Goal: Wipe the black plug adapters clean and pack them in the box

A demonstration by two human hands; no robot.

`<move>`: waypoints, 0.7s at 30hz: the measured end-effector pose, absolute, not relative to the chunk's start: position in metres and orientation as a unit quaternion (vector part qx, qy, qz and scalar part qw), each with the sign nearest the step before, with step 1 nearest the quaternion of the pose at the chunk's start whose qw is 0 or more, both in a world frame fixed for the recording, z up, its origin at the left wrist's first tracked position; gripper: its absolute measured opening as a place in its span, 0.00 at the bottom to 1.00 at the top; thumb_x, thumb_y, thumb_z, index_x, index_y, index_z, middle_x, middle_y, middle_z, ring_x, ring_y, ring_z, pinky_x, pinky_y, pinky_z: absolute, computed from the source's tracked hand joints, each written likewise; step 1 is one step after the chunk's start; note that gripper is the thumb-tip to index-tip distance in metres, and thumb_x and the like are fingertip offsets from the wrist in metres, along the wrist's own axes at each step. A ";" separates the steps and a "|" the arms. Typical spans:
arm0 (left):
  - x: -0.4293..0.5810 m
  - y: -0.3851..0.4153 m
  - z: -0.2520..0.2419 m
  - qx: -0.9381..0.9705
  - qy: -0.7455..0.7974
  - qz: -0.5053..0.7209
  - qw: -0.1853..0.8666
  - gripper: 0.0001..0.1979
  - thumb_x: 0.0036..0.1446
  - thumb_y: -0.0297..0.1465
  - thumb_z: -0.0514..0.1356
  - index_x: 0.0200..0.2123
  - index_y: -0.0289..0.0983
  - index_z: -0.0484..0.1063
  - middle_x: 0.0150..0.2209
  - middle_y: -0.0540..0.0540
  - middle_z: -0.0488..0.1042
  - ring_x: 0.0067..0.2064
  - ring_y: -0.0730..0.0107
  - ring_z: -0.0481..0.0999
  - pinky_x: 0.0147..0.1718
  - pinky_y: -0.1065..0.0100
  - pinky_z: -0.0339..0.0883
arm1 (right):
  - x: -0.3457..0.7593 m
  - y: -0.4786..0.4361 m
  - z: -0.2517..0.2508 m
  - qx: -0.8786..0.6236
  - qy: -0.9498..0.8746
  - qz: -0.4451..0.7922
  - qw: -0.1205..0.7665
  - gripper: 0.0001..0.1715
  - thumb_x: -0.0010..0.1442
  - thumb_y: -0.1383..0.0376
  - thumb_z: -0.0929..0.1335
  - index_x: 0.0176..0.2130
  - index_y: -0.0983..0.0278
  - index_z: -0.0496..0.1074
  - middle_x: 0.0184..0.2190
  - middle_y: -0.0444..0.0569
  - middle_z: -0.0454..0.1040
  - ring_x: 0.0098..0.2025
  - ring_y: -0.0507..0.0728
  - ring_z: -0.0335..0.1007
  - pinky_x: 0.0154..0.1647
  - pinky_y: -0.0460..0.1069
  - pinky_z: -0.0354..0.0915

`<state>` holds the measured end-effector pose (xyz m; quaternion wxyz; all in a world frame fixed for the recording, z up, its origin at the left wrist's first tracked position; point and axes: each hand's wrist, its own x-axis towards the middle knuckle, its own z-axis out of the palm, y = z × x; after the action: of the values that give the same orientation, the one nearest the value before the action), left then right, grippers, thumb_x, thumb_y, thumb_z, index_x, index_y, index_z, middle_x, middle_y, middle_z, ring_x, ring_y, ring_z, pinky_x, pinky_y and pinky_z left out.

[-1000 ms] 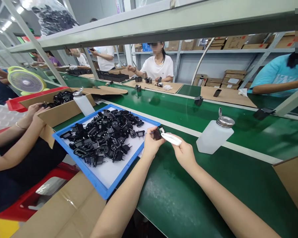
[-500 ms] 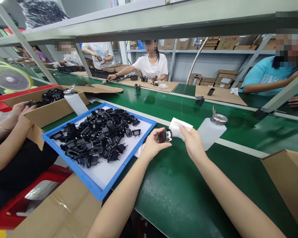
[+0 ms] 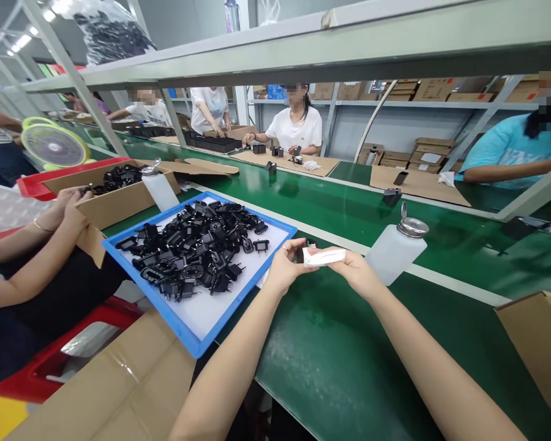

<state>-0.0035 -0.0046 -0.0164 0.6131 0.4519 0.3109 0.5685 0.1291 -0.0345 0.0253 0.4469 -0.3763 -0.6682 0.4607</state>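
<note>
A glossy green bench (image 3: 316,373), scuffed near its front edge, runs across the workroom. Over it, the left hand (image 3: 282,266) has its grip clamped on a small dark casing (image 3: 300,252), which sits between thumb and fingers, mostly hidden. The right hand (image 3: 357,274) has its grip pinched on a folded white cloth (image 3: 324,257), soft and flat, whose end overlaps the casing in this view; whether they touch is hard to tell.

Beside the left hand lies a shallow tray (image 3: 177,327) with a blue plastic rim and white floor, heaped with black plug parts (image 3: 215,239), some showing two metal pins. Beyond the right hand stands a translucent white bottle (image 3: 395,254) with a shiny metal cap.

Past the tray, at left, a cardboard box (image 3: 119,208) holds more black pieces, a co-worker's hands (image 3: 68,205) at its edge. Farther off, a person in a white T-shirt (image 3: 298,125) sits behind a cardboard sheet (image 3: 319,166).
</note>
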 end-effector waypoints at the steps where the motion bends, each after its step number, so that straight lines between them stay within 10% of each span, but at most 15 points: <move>1: -0.004 -0.006 -0.016 0.450 0.310 0.569 0.615 0.27 0.21 0.20 0.65 0.33 0.36 0.65 0.35 0.48 0.68 0.38 0.68 0.67 0.38 0.65 0.59 | 0.131 -0.035 0.028 -0.378 -0.674 0.462 0.436 0.19 0.45 0.51 0.66 0.31 0.62 0.72 0.38 0.47 0.69 0.43 0.58 0.62 0.47 0.53 0.55; 13: -0.033 -0.058 -0.010 0.404 0.320 0.571 0.639 0.25 0.25 0.20 0.65 0.34 0.37 0.65 0.34 0.50 0.67 0.35 0.73 0.66 0.35 0.68 0.61 | 0.110 -0.043 0.037 -0.444 -0.594 0.390 0.546 0.21 0.46 0.53 0.65 0.36 0.64 0.70 0.33 0.47 0.71 0.40 0.59 0.64 0.44 0.55 0.58; 21: -0.064 -0.074 -0.009 0.389 0.368 0.621 0.572 0.24 0.25 0.21 0.65 0.33 0.36 0.65 0.32 0.49 0.69 0.36 0.70 0.68 0.36 0.68 0.61 | 0.070 -0.094 0.019 -0.327 -0.714 0.449 0.427 0.15 0.53 0.56 0.62 0.38 0.59 0.69 0.43 0.47 0.66 0.50 0.58 0.53 0.53 0.55 0.48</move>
<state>-0.0640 -0.0737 -0.0087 0.5721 0.3893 0.3677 0.6212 0.0701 -0.0937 0.0188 0.4270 -0.3273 -0.7137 0.4485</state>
